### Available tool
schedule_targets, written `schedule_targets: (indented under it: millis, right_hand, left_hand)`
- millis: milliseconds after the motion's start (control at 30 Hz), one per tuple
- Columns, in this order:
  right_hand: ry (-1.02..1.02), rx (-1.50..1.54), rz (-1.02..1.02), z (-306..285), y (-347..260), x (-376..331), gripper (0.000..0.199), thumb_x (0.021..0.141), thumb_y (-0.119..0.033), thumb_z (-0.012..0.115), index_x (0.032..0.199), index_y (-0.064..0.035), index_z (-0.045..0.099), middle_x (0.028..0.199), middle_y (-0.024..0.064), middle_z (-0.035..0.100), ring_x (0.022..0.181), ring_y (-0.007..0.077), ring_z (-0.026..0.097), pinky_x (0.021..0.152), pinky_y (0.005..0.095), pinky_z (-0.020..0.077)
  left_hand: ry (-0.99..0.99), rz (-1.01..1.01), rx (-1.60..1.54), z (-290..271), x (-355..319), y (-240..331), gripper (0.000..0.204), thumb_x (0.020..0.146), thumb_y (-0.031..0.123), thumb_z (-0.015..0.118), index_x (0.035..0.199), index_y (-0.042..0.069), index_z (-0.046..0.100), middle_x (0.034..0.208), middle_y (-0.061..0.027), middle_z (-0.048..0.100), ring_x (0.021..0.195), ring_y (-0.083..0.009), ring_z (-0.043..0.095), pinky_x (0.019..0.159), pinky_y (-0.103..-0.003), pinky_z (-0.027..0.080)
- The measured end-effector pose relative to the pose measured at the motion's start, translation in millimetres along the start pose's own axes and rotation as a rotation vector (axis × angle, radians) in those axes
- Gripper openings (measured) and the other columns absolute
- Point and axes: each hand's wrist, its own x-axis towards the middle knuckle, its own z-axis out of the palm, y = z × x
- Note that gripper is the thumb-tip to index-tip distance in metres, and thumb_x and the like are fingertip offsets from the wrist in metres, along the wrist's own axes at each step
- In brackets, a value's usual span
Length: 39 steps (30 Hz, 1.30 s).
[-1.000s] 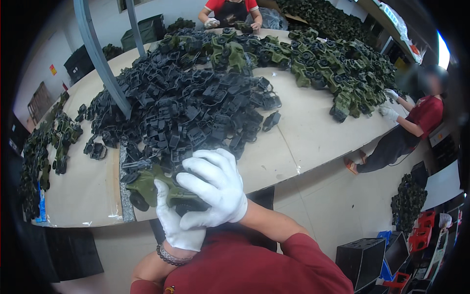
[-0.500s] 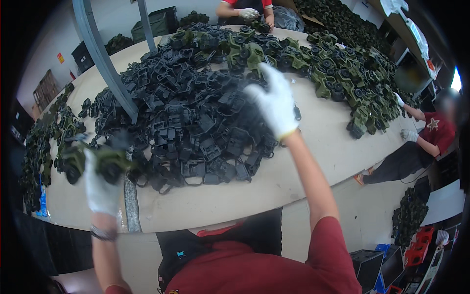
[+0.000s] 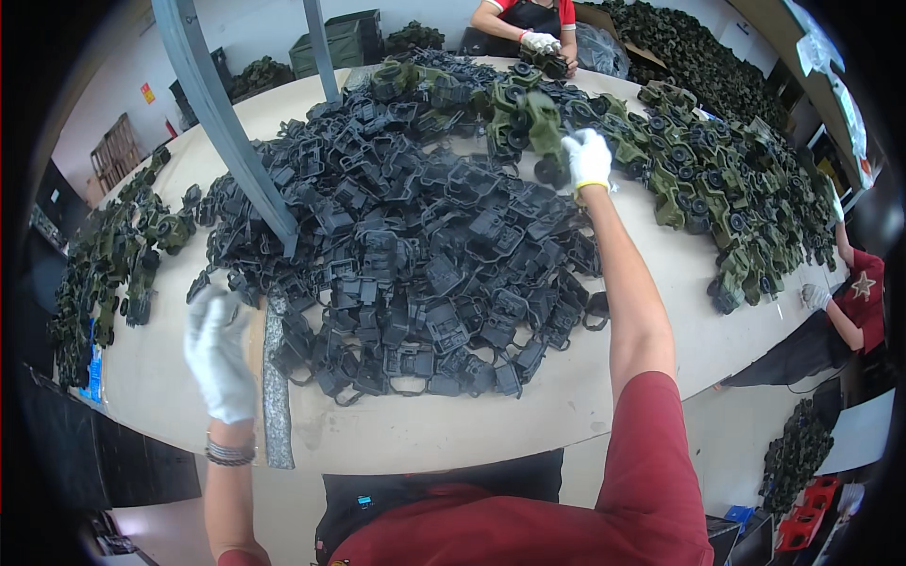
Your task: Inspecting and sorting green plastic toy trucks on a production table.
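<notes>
A heap of dark grey plastic toy-vehicle frames [image 3: 415,255] spreads over the middle of the table. My right hand [image 3: 589,158], in a white glove, reaches to the heap's far right side and is closed on a green toy jeep [image 3: 542,127] with black wheels. The jeep is tilted and a little blurred. My left hand [image 3: 219,358], also gloved, hovers over the near left of the table with its fingers loosely bent and nothing in them. Beyond it lies a cluster of green toy jeeps [image 3: 142,236] at the left.
A metal post [image 3: 222,123] rises through the table at the left. More green jeeps [image 3: 698,179] cover the right side. One co-worker [image 3: 528,33] handles a piece at the far edge; another [image 3: 854,292] stands at the right. Speckled tape [image 3: 277,396] runs to the near edge.
The green jeep that was in my left hand is gone from it. My right hand, open and empty before, has reached farther out and taken hold of a green jeep.
</notes>
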Motion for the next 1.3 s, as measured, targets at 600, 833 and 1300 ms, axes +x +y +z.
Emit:
schedule_targets:
  millis: [600, 833, 1300]
  right_hand:
    - [-0.972, 0.934, -0.946, -280.2, -157.1, -198.3, 0.030, 0.081, -0.018, 0.074, 0.110, -0.0118, 0.071, 0.122, 0.0053, 0.064, 0.107, 0.0278, 0.060, 0.092, 0.0385, 0.0504]
    - [-0.563, -0.227, -0.657, -231.0, 31.9, -194.5, 0.042, 0.079, 0.001, 0.066, 0.119, -0.0112, 0.067, 0.131, 0.0115, 0.061, 0.122, 0.0320, 0.055, 0.094, 0.0403, 0.0513]
    - [-0.768, -0.334, 0.013, -251.2, 25.3, -222.0, 0.041, 0.091, -0.042, 0.057, 0.113, -0.0108, 0.072, 0.116, 0.0174, 0.069, 0.098, 0.0381, 0.067, 0.087, 0.0467, 0.0541]
  left_hand:
    - [-1.312, -1.451, -0.948, 70.1, -194.6, -37.9, 0.117, 0.077, 0.091, 0.041, 0.152, 0.002, 0.035, 0.141, -0.0273, 0.052, 0.101, -0.0402, 0.067, 0.088, -0.052, 0.054]
    - [-1.146, -1.195, -0.735, 50.9, -200.7, -25.8, 0.105, 0.086, 0.077, 0.049, 0.148, -0.007, 0.036, 0.105, -0.0293, 0.064, 0.091, -0.0363, 0.067, 0.084, -0.041, 0.056]
    - [-0.903, -0.966, -0.965, 34.7, -218.1, -28.5, 0.080, 0.101, 0.065, 0.036, 0.158, 0.011, 0.025, 0.156, -0.0219, 0.038, 0.111, -0.0431, 0.061, 0.093, -0.058, 0.050]
